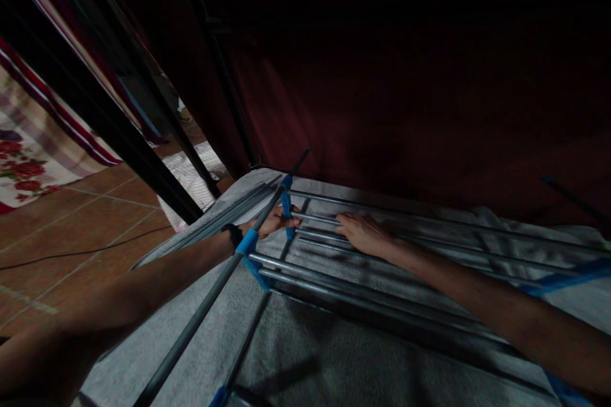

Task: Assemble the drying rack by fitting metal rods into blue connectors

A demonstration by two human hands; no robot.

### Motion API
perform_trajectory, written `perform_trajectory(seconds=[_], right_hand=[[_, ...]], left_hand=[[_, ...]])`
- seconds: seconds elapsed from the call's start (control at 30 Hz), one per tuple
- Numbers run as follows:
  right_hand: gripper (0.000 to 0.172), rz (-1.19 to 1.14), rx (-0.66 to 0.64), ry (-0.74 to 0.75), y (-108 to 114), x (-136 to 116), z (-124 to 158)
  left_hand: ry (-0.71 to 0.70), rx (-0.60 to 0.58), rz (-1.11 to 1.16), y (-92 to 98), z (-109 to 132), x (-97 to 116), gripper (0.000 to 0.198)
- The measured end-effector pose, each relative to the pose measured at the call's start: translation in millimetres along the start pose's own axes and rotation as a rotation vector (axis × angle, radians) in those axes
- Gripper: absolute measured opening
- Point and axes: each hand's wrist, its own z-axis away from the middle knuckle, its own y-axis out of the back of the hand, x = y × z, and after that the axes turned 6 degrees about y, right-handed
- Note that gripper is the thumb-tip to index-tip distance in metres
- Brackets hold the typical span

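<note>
A rack frame of grey metal tubes and blue plastic joints lies in front of me. My left hand (273, 222) is closed around a blue plastic connector (287, 203) near the far end of the long side pole (200, 311), its thumb and fingers against the piece. Just to the right, my right hand (363, 233) has its fingers wrapped over a metal tube (315, 219) that runs into that connector. Its palm hides part of the tube. Closer to me, a second blue connector (248, 243) on the pole carries two more crossing tubes (334, 286).
Under the frame is a grey blanket (305, 343). Several loose tubes (229, 206) lie left of the left hand. More blue joints (573, 275) sit at the right. A dark red curtain (405, 108) hangs behind. Dark posts (109, 108) and a tiled floor (86, 222) with a cable are at left.
</note>
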Motion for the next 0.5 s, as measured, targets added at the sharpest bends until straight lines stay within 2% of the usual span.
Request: perform_trajectory(seconds=[0.27,0.5], right_hand=[[0.026,-0.004,-0.001,-0.001,9.5,-3.0,1.8],[0.027,0.065,0.004,0.008,11.5,-8.1,-0.6]], left_hand=[[0.050,-0.061,0.175,2.8,-3.8,-18.3,0.040],[0.029,-0.007,0.100,-3.2,1.4,-14.2,0.023]])
